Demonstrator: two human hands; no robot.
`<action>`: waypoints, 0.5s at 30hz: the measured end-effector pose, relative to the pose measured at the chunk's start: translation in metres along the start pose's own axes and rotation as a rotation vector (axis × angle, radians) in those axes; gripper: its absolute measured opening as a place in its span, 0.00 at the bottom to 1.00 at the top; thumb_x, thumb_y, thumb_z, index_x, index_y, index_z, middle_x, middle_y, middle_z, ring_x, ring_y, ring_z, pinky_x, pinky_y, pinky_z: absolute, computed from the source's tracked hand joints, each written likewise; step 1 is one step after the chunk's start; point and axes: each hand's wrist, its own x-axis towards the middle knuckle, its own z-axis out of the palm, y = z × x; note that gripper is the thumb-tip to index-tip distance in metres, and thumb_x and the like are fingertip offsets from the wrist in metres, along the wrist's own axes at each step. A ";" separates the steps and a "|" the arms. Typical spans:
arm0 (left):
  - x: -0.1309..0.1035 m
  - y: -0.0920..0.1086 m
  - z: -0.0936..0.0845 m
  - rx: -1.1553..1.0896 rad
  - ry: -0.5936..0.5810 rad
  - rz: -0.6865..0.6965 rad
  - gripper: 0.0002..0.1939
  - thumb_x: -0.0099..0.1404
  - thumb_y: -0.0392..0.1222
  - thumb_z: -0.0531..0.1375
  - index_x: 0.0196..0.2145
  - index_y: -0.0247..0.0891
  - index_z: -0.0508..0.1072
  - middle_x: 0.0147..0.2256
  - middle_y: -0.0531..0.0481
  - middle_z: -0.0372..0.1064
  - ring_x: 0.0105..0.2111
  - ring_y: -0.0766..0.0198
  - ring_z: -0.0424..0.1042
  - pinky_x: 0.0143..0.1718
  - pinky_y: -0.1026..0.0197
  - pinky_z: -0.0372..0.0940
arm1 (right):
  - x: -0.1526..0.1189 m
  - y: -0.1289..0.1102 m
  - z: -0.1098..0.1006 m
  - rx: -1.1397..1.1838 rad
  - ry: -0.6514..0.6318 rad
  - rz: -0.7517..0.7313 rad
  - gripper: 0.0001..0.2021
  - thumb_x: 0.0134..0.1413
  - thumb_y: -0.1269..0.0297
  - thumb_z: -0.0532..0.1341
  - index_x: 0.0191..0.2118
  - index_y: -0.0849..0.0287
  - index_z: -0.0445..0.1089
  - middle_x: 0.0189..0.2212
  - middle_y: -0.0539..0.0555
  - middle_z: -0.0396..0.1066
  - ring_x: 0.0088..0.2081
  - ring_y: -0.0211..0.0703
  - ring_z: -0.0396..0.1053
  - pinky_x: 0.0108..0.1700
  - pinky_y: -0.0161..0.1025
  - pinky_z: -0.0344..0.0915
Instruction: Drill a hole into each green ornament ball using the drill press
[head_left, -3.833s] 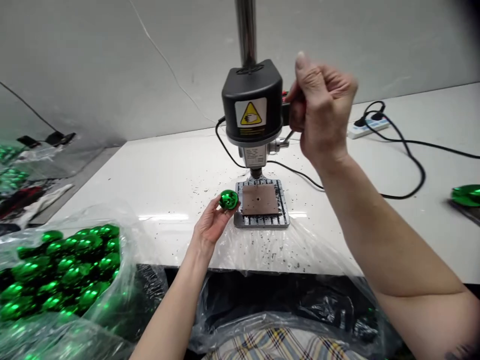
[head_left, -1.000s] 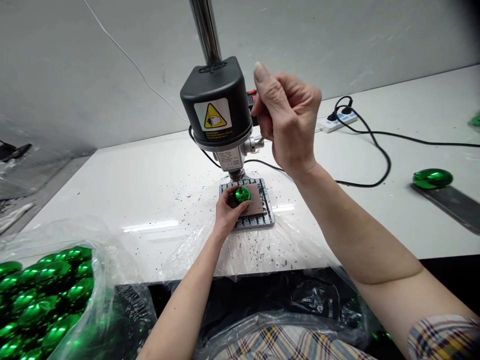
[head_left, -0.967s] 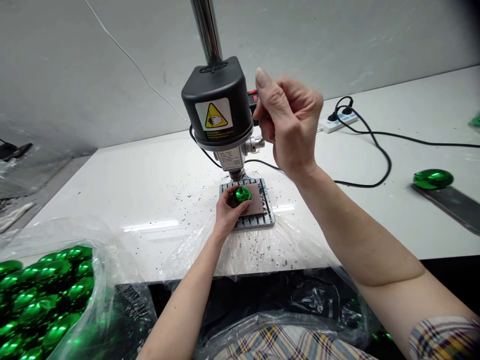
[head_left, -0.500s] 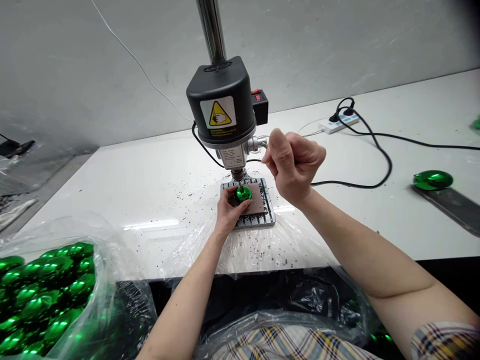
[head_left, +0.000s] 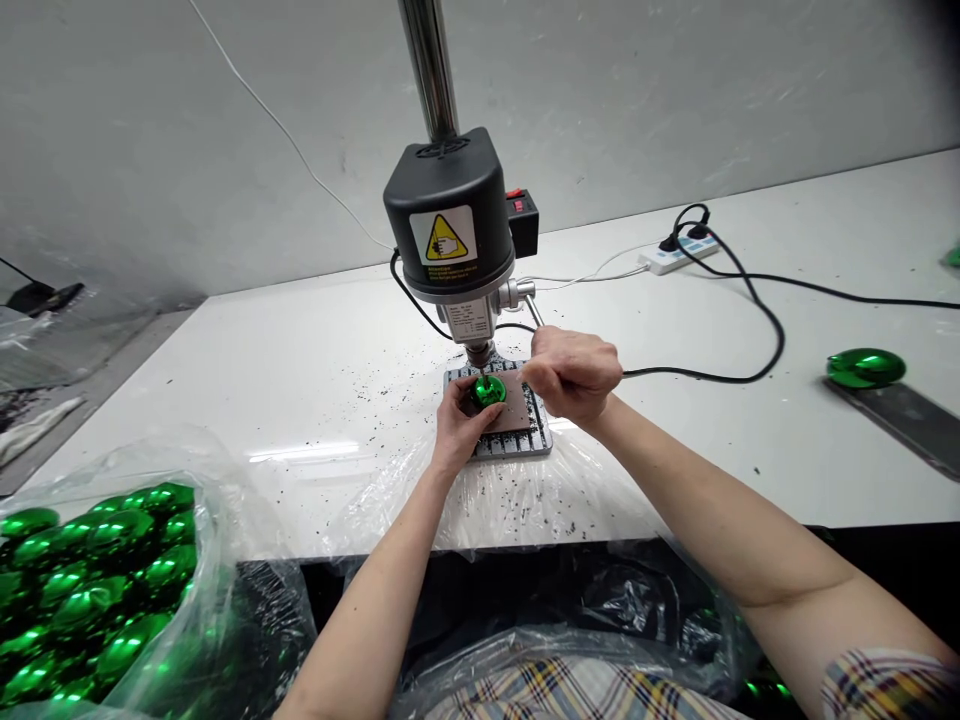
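A black bench drill press (head_left: 450,220) stands on the white table, its bit pointing down at a shiny green disc-like piece (head_left: 491,391). My left hand (head_left: 459,415) grips that piece between thumb and fingers, on a brownish board (head_left: 516,412) over the slotted metal base (head_left: 510,448). My right hand (head_left: 574,370) is closed around the drill press's feed lever (head_left: 534,312), right of the chuck. Whether the bit tip touches the green piece I cannot tell.
At lower left, a clear plastic bag (head_left: 214,560) holds many shiny green pieces (head_left: 97,560). Another green piece (head_left: 866,368) lies by a dark phone-like slab (head_left: 911,425) at right. Behind are a power strip (head_left: 679,250) and a looping black cable (head_left: 776,340). Dark shavings are scattered about the base.
My right hand has come down and slightly left, swinging the feed lever lower. My left hand keeps the green piece under the bit. The view has shifted a little.
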 end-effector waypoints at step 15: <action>-0.122 0.059 -0.016 0.416 -0.108 0.218 0.20 0.57 0.49 0.69 0.44 0.42 0.71 0.38 0.45 0.74 0.37 0.57 0.72 0.40 0.53 0.68 | 0.090 0.030 0.014 0.178 0.274 0.591 0.25 0.44 0.44 0.74 0.15 0.57 0.68 0.09 0.46 0.52 0.10 0.28 0.44 0.12 0.38 0.33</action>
